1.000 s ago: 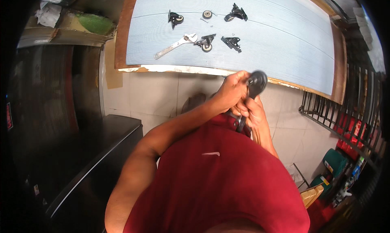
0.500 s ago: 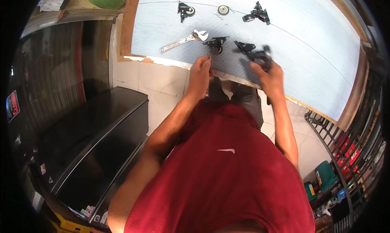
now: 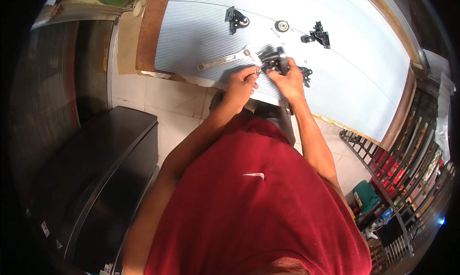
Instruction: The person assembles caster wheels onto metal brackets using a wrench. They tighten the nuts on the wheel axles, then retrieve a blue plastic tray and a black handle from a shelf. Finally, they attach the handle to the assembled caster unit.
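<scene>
My left hand (image 3: 242, 87) is closed in a pinch near the table's front edge, with a small shiny metal piece (image 3: 258, 71) at its fingertips. My right hand (image 3: 288, 81) is wrapped round a dark hand tool (image 3: 282, 59) with a thick rounded body; its exact kind is unclear. Black metal parts show just left of the tool, partly covered by it and the fingers. Beside my right hand lies a black caster bracket (image 3: 306, 76), partly hidden. An adjustable wrench (image 3: 218, 63) lies left of my hands, its jaw end toward them.
Farther back on the ribbed pale tabletop (image 3: 364, 74) are a black caster (image 3: 236, 21), a loose wheel (image 3: 282, 26) and another caster (image 3: 316, 34). Small fasteners lie near the wheel. A black cabinet (image 3: 100, 155) stands at left, a metal rack (image 3: 383, 179) at right.
My right hand has moved left with the dark tool, close to my left hand. The left fingertips now show a small shiny piece. The view has shifted slightly.
</scene>
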{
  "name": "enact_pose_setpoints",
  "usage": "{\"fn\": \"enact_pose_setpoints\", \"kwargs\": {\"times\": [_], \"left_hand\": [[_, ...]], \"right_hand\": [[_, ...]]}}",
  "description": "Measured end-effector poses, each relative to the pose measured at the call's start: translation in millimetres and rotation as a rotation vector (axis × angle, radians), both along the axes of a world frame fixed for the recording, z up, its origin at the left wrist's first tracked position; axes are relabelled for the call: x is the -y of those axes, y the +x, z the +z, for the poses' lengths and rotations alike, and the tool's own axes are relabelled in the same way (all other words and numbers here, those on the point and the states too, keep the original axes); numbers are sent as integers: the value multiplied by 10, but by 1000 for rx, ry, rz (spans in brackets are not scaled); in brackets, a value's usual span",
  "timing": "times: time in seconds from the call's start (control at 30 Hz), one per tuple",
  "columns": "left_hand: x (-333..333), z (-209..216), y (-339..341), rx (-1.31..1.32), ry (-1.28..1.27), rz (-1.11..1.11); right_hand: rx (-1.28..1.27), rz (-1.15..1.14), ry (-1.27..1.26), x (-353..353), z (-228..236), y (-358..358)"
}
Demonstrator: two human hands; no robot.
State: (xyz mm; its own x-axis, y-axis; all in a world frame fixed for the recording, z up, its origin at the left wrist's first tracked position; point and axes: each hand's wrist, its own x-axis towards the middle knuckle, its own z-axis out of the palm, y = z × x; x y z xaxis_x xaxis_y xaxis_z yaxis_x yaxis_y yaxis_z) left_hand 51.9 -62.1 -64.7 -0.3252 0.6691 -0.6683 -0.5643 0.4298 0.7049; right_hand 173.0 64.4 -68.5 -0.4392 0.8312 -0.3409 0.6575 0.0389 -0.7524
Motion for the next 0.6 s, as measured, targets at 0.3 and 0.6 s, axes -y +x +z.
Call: {"fn": "enact_pose_setpoints", "kwargs": {"times": [0.3, 0.6], "left_hand": [[-201, 1053, -26, -117, 381, -23], [-284, 1336, 97, -566, 429, -99]], "right_hand": [[-1041, -139, -903, -78, 917, 376], [-1058, -184, -744, 29, 1103, 416]]}}
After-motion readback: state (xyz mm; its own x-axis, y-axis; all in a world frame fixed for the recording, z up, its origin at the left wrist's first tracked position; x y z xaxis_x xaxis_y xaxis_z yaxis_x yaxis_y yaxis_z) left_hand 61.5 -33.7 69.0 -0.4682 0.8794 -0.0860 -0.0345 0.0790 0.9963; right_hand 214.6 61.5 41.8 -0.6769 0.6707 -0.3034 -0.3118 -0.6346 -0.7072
